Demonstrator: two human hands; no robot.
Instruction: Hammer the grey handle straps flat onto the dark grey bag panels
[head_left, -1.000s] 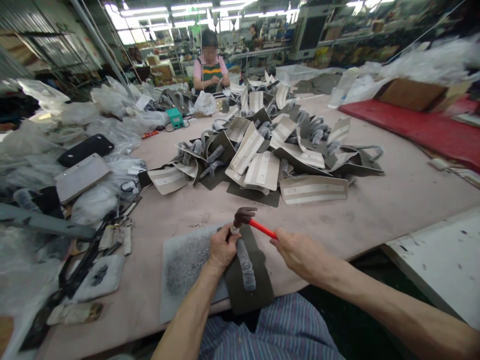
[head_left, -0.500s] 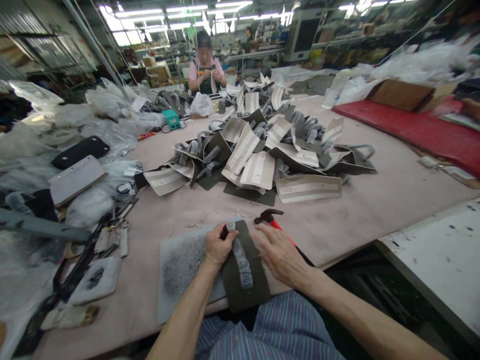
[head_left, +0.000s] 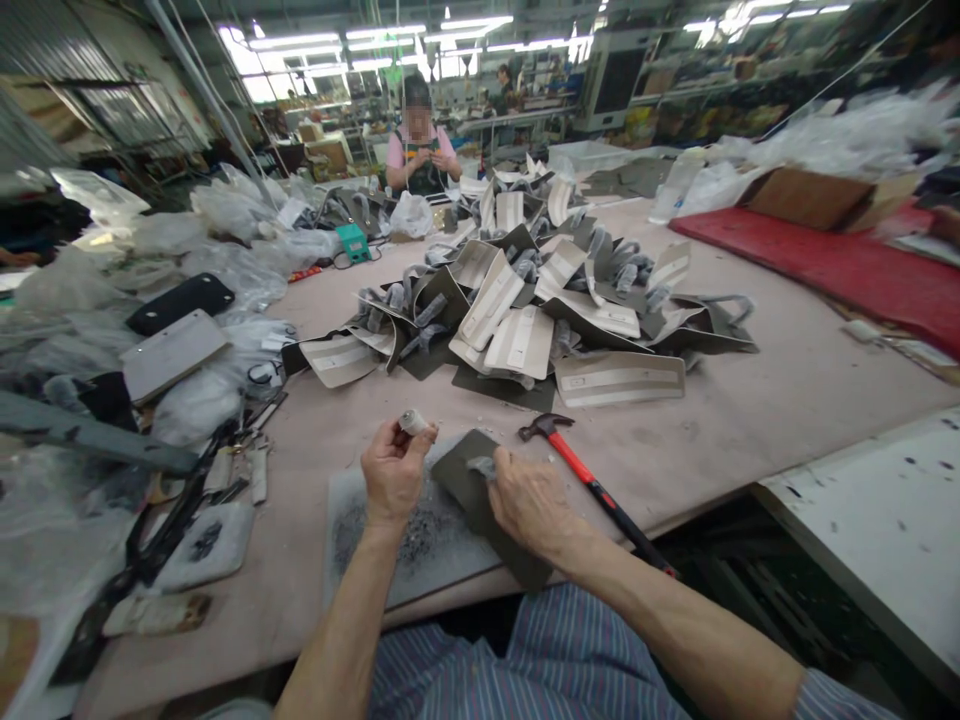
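Note:
My left hand (head_left: 394, 472) holds up a small pale cylindrical tool (head_left: 412, 421) with a round metal end, its fingers closed round it. My right hand (head_left: 531, 500) is closed on the plastic-wrapped handle (head_left: 482, 467) of a dark olive panel (head_left: 466, 489); most of the handle is hidden under the fingers. The panel lies tilted, partly over a grey, scuffed board (head_left: 420, 545). To the right of my right hand, a claw hammer (head_left: 574, 462) with a red and black handle rests on the table.
A large heap of olive and cream panels with wrapped handles (head_left: 517, 330) fills the middle of the table (head_left: 750, 420). Plastic bags (head_left: 67, 290) and loose tools (head_left: 259, 470) crowd the left. A red board (head_left: 810, 265) lies at right. Another person (head_left: 420, 160) sits across.
My left hand has lifted off the panel and moved left with the cylindrical tool. My right hand has come away from near the hammer and taken the handle; the panel has turned.

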